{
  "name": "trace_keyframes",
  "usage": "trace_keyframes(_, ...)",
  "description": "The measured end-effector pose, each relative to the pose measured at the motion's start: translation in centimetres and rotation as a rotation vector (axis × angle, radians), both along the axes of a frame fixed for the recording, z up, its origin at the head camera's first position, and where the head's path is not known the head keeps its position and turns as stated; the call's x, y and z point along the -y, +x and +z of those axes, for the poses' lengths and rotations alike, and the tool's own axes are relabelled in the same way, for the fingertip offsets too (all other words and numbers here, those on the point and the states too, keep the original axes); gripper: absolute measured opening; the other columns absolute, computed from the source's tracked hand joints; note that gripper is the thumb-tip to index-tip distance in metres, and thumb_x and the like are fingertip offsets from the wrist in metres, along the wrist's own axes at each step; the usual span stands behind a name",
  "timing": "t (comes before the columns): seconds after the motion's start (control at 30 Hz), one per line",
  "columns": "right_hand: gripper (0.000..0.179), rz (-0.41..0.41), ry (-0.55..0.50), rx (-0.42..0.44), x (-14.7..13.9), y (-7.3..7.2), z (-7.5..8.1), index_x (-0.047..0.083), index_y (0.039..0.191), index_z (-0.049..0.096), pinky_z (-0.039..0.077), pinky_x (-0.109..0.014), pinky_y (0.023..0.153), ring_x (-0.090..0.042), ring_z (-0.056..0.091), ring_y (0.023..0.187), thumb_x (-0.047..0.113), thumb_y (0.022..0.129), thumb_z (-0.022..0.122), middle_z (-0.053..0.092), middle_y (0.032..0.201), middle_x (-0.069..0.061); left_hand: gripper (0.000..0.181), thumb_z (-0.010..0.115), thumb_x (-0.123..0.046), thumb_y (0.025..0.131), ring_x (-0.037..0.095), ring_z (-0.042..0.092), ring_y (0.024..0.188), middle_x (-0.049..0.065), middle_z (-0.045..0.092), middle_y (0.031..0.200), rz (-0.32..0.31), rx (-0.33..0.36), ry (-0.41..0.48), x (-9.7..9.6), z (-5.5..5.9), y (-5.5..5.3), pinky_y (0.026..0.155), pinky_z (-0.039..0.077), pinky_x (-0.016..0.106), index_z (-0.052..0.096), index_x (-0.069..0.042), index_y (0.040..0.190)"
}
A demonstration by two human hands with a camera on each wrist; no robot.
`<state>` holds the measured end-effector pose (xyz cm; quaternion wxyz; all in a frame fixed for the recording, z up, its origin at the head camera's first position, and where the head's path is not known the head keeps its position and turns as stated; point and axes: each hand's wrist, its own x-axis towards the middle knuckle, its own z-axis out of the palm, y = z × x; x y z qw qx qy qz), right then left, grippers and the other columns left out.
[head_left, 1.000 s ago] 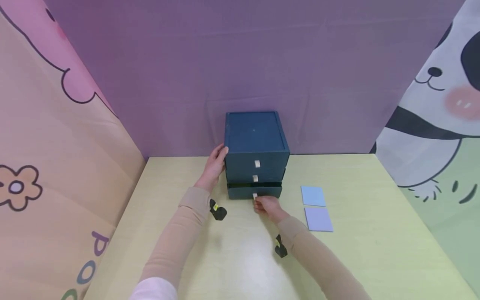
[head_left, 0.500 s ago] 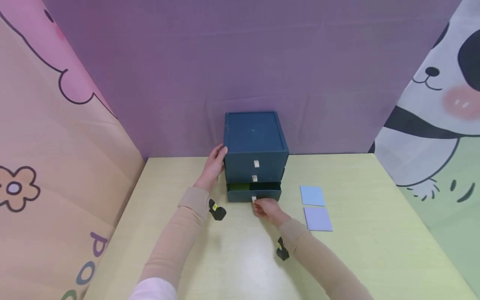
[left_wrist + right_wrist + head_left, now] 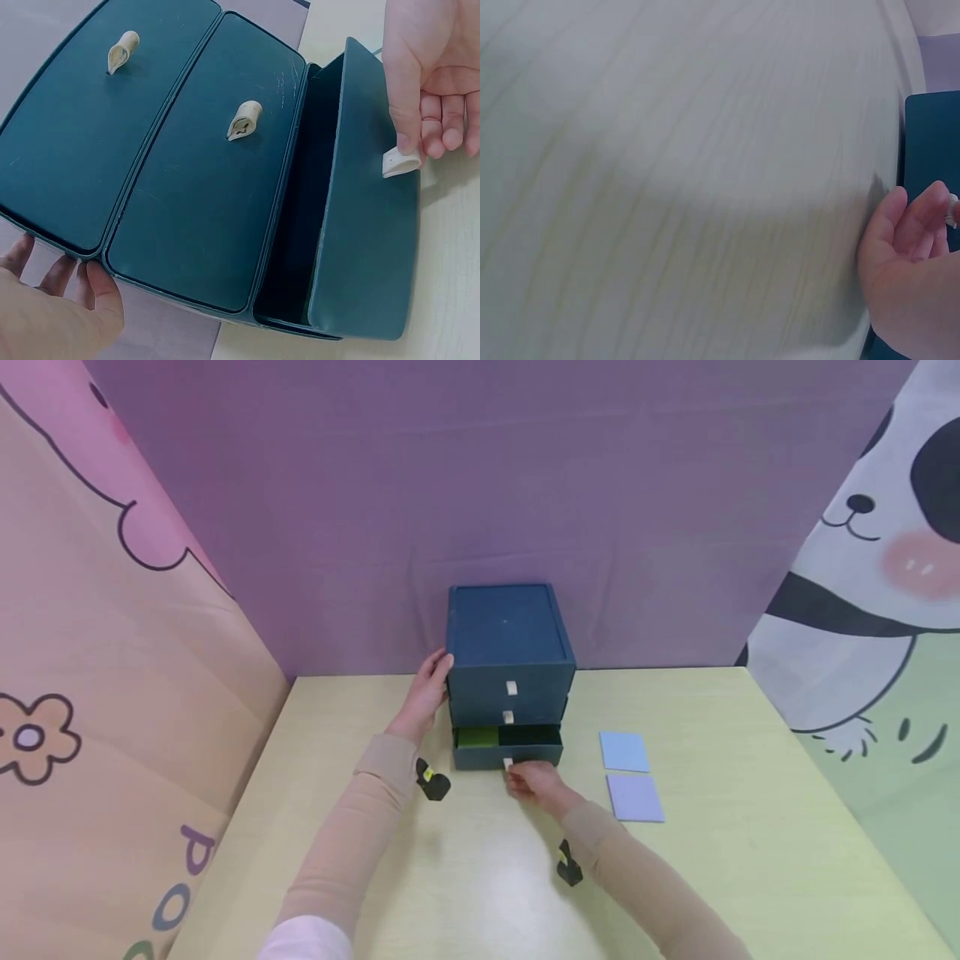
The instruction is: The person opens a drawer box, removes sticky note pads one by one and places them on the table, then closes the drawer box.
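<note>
A dark blue desktop drawer cabinet (image 3: 510, 622) stands at the back of the table, with three drawers and cream pull tabs. Its bottom drawer (image 3: 472, 759) is pulled partway out; something flat and green (image 3: 477, 738) shows inside on the left. My right hand (image 3: 536, 781) pinches that drawer's pull tab (image 3: 400, 162) between thumb and fingers. On the cabinet's left side rests my left hand (image 3: 426, 697), its fingertips (image 3: 101, 281) against the side near the front edge. The upper drawer (image 3: 90, 135) and middle drawer (image 3: 210, 165) sit closed.
Right of the cabinet lie a light blue square pad (image 3: 624, 752) and a purple one (image 3: 635, 798). Small black pieces with yellow marks show beside the left forearm (image 3: 352, 831) and right forearm (image 3: 645, 868). A purple cloth (image 3: 360, 527) hangs behind the table.
The bottom drawer has slid farther out toward me with my right hand on its tab, bringing the green thing inside into sight. My left hand has stayed on the cabinet's side.
</note>
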<state>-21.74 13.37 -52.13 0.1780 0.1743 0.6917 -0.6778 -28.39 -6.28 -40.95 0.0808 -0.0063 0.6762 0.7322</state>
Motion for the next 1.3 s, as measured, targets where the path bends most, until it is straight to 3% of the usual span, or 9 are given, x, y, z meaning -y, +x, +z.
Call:
trace_keyframes(0.6,0.024,0.077,0.003,-0.016,-0.50,0.76,-0.03,-0.014,0.106,0.059,0.054,-0.027,0.070,-0.009,0.057,0.063,0.004,0.092,0.054,0.061,0.071,-0.002,0.058,0.041,-0.042,0.100,0.025,0.017,0.145,0.005,0.018,0.158,0.008,0.007,0.008,0.01,0.02,-0.08,0.115,0.024,0.046,0.023,-0.019,0.151)
trace_keyframes(0.83,0.023,0.068,-0.001,-0.012,-0.70,0.87,-0.20,-0.013,0.106,0.060,0.056,-0.029,0.072,-0.010,0.059,0.064,0.005,0.092,0.056,0.063,0.074,-0.004,0.059,0.041,-0.042,0.100,0.025,0.016,0.145,0.004,0.016,0.158,-0.008,0.018,-0.005,0.08,0.56,0.40,0.115,0.023,0.046,0.022,-0.020,0.151)
trace_keyframes(1.3,0.020,0.049,0.039,0.030,-0.71,0.68,-0.47,-0.009,0.104,0.061,0.056,-0.029,0.072,-0.012,0.058,0.065,0.006,0.092,0.057,0.063,0.077,-0.004,0.060,0.042,-0.043,0.100,0.026,0.018,0.144,0.005,0.017,0.158,-0.002,0.001,0.002,0.07,0.13,0.04,0.115,0.024,0.047,0.023,-0.019,0.151)
